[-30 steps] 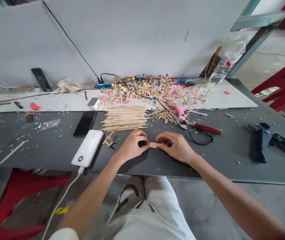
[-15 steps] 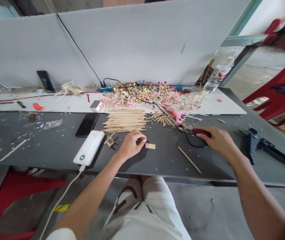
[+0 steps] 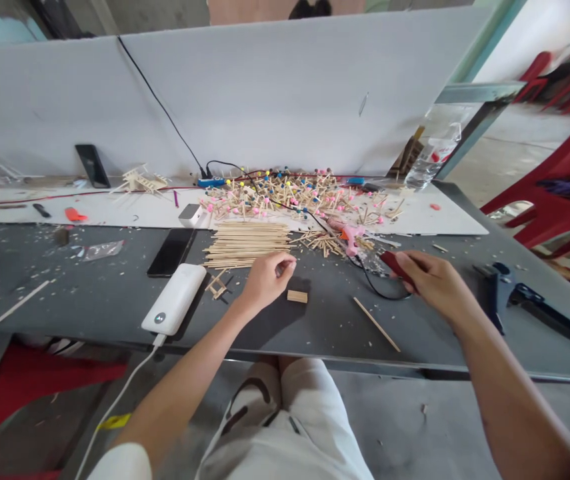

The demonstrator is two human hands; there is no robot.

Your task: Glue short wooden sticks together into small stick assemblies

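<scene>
My left hand [image 3: 271, 279] hovers over the table with thumb and fingertips pinched together; whatever they may hold is hidden or too small to name. Just right of it, a small pale wooden block [image 3: 297, 296] lies on the dark tabletop. In my right hand [image 3: 427, 273] is a dark red handled tool [image 3: 395, 264], slanting up to the left; its kind is not clear. A single thin wooden stick [image 3: 377, 324] lies between the hands, nearer the front edge. Beyond the left hand is a row of wooden sticks [image 3: 247, 244].
A pink glue gun [image 3: 352, 239] and its black cable lie left of the right hand. Pink, yellow and blue-tipped sticks [image 3: 285, 193] are heaped behind. A white power bank [image 3: 175, 299], a phone [image 3: 171, 252] and a small stick frame [image 3: 217, 287] are left; dark-handled cutters [image 3: 502, 287] lie right.
My left hand has lifted away from the wooden block, which now lies uncovered. My right hand has raised the red tool off the tabletop. The view has shifted slightly.
</scene>
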